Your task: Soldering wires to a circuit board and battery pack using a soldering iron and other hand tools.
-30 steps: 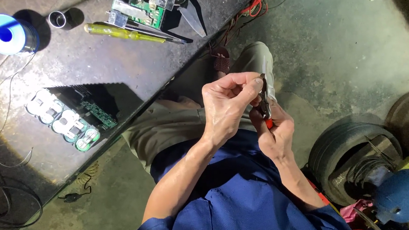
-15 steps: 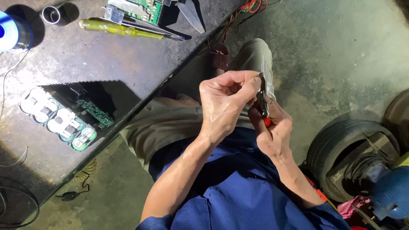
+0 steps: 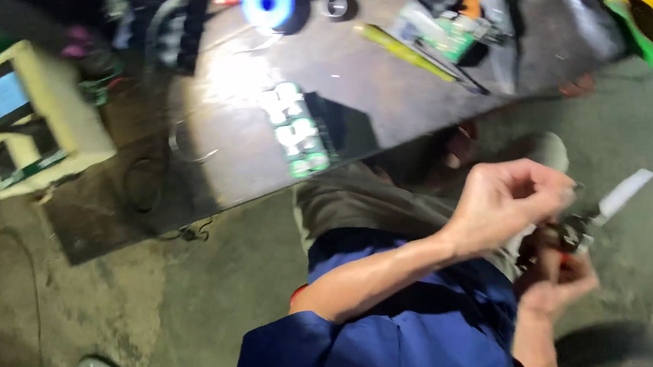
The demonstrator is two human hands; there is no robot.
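Swung leftward, the view now puts the dark counter (image 3: pixel 414 105) across the top and both hands at lower right. Left hand (image 3: pixel 505 203) pinches above; right hand (image 3: pixel 555 281) grips red-handled cutters (image 3: pixel 575 232), their long axis aimed upper right toward a white strip (image 3: pixel 623 195).

- We see a dark workbench (image 3: pixel 415 113) running from nine to two o'clock.
- On it lie a green battery pack (image 3: pixel 296 131) at centre, a blue spool (image 3: pixel 267 1) at twelve, a yellow-handled screwdriver (image 3: pixel 409 52) at one.
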